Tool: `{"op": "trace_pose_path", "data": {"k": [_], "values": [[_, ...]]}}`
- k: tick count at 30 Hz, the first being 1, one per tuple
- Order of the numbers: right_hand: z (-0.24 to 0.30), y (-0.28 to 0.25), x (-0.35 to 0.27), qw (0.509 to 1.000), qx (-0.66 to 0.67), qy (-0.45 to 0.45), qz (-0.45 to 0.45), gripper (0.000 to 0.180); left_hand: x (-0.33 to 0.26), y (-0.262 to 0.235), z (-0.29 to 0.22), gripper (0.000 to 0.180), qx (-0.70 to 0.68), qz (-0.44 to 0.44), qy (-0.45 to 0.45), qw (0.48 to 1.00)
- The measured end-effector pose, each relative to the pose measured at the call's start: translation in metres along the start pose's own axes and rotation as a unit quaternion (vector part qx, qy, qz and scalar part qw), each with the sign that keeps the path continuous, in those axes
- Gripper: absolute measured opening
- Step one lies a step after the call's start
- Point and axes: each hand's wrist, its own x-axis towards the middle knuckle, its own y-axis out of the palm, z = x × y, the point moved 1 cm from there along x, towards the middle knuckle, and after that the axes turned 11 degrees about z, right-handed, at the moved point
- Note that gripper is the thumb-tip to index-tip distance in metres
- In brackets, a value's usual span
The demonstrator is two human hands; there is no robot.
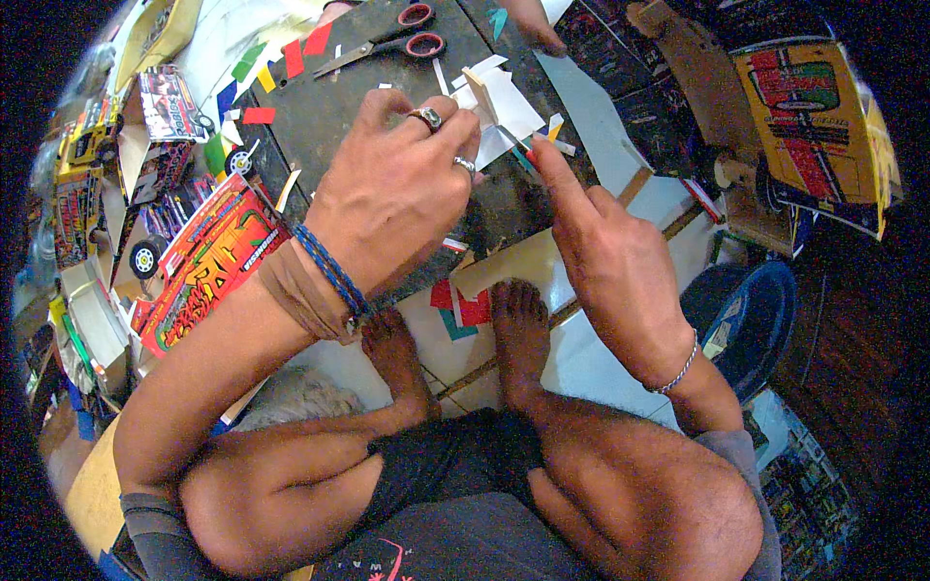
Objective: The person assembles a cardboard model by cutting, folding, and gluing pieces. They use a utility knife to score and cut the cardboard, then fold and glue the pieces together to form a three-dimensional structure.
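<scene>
My left hand [397, 174], with rings on two fingers, is closed over a small piece of white card [513, 105] with a tan strip [480, 89] standing up from it. My right hand [615, 247] comes in from the other side, its index finger stretched along a slim craft knife [526, 153]. The knife's thin metal tip meets the card beside my left fingertips, while its handle is mostly hidden under my right hand. Beneath both hands lies a dark, worn board [329, 126].
Scissors [397, 41] with red-lined handles lie at the board's far side, near red paper scraps [294, 58]. Printed card trucks with black wheels [148, 257] crowd the left. A yellow printed card panel [809, 126] stands right, above a blue basin [746, 324]. Bare feet [520, 329] flank red scraps.
</scene>
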Motion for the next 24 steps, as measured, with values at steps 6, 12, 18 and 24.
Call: {"op": "trace_pose_path", "data": {"k": [6, 12, 18, 24], "values": [[-0.001, 0.001, -0.002, 1.000, 0.009, -0.005, -0.005, 0.069, 0.000, 0.001, 0.001, 0.035, -0.014, 0.012, -0.003, 1.000], [-0.004, 0.003, -0.007, 1.000, 0.007, 0.002, 0.008, 0.071, 0.000, 0.001, 0.001, 0.035, -0.009, 0.014, -0.002, 1.000], [-0.006, 0.004, -0.017, 1.000, -0.004, 0.012, 0.013, 0.071, 0.001, 0.001, 0.001, 0.034, -0.041, 0.002, -0.001, 0.999], [-0.010, 0.009, -0.023, 1.000, 0.004, 0.008, -0.004, 0.068, 0.001, -0.002, 0.003, 0.029, -0.058, -0.010, 0.007, 0.998]]}}
